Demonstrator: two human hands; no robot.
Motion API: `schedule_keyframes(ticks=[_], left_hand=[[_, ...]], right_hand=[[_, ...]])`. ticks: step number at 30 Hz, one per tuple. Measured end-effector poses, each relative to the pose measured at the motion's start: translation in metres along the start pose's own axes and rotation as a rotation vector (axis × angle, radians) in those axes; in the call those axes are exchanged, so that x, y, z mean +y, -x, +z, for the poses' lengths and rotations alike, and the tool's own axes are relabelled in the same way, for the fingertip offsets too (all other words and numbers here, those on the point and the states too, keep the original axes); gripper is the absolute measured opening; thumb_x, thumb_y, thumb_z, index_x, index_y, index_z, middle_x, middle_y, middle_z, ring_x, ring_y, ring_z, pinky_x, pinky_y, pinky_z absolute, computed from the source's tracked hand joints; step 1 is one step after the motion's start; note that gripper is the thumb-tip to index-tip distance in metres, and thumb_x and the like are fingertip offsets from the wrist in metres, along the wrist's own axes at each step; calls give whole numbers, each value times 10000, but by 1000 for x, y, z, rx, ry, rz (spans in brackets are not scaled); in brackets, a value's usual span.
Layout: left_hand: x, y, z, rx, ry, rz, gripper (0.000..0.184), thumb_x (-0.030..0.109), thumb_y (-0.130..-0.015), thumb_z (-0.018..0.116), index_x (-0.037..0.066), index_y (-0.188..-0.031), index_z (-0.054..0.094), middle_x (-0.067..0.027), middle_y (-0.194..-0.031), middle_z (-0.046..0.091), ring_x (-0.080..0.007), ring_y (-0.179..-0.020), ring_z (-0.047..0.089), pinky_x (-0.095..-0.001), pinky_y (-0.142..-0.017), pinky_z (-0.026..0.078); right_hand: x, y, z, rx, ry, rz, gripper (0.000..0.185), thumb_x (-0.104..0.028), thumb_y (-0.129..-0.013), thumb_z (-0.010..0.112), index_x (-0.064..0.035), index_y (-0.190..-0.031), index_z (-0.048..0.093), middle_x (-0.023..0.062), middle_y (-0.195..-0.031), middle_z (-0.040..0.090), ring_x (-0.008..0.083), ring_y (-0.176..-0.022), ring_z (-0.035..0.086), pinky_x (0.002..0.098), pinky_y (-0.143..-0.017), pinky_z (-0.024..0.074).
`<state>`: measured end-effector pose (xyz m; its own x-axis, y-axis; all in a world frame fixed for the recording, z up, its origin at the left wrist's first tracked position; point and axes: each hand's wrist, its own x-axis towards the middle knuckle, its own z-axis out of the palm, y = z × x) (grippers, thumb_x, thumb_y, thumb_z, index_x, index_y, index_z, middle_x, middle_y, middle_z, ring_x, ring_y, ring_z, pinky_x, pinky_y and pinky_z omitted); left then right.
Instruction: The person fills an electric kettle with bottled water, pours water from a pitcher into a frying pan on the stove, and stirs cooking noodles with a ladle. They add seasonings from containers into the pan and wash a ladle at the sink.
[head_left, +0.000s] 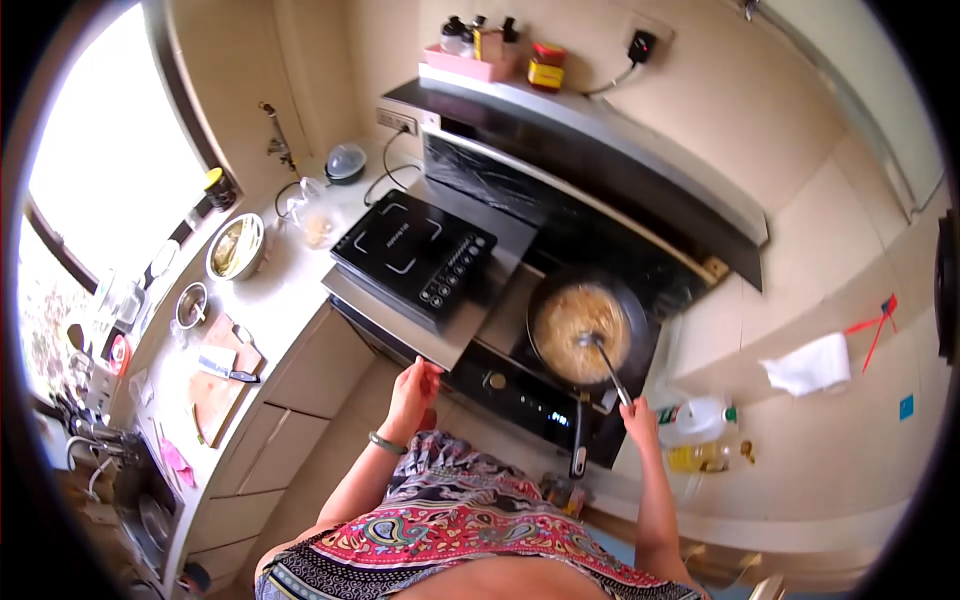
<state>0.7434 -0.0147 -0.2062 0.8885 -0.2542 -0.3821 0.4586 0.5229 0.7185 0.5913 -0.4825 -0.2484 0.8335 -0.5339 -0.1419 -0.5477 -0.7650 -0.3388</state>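
A dark pan (pixel 539 300) with light brown, bubbly food sits on the stove at the right, its handle pointing toward my body. My right hand (pixel 640 420) is closed round the handle of a metal ladle (pixel 611 372), whose head dips into the food. Beside the front edge of the metal cover (pixel 440 352) on the left part of the stove, my left hand (pixel 415 390) has its fingers drawn together; whether anything small is between them cannot be made out.
A black induction cooker (pixel 415 250) rests on the cover. Bottles (pixel 700 421) lie right of the stove. The left counter holds a cutting board (pixel 225 395) with a knife (pixel 228 370), a bowl (pixel 236 246) and a small pot (pixel 191 304). A range hood (pixel 600 160) overhangs the back.
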Motion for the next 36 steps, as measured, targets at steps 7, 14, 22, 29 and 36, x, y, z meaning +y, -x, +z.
schedule_keyframes(ticks=[7,14,22,29,36], left_hand=[[52,-19,-3,54,6,108,388,368,-1018,455,45,-895,632,42,-694,550,-47,-606,503,-185,-558,386],[122,-67,-1,-90,-4,188,402,360,-1026,435,37,-891,630,26,-683,536,-53,-609,468,-195,-562,359],[199,-130,-38,-213,-33,152,405,366,-1031,418,45,-910,633,20,-716,549,-53,-646,472,-200,-593,361],[257,-168,-81,-212,-33,120,399,344,-1033,417,30,-910,631,16,-716,548,-58,-648,472,-202,-606,371],[302,-195,-66,-281,-103,202,376,320,-1032,427,30,-909,632,26,-717,543,-47,-656,466,-196,-613,367]], right_hand=[[-89,7,-84,288,192,-104,333,-333,-865,657,-24,-988,645,167,-798,675,339,-738,656,449,-690,505],[-342,-68,-168,512,-195,-578,186,-187,-877,667,-30,-964,618,101,-766,592,255,-638,562,373,-619,466],[-585,-294,-182,724,-91,-678,556,-304,-793,750,13,-1189,523,210,-1140,617,386,-1072,566,431,-915,452],[-665,-405,-168,633,-195,-479,888,-458,-653,819,63,-1276,460,261,-1260,549,355,-1197,529,403,-997,427],[-661,-408,-170,554,-520,-539,774,-337,-661,828,59,-1234,490,211,-1176,611,287,-1097,604,358,-929,473]])
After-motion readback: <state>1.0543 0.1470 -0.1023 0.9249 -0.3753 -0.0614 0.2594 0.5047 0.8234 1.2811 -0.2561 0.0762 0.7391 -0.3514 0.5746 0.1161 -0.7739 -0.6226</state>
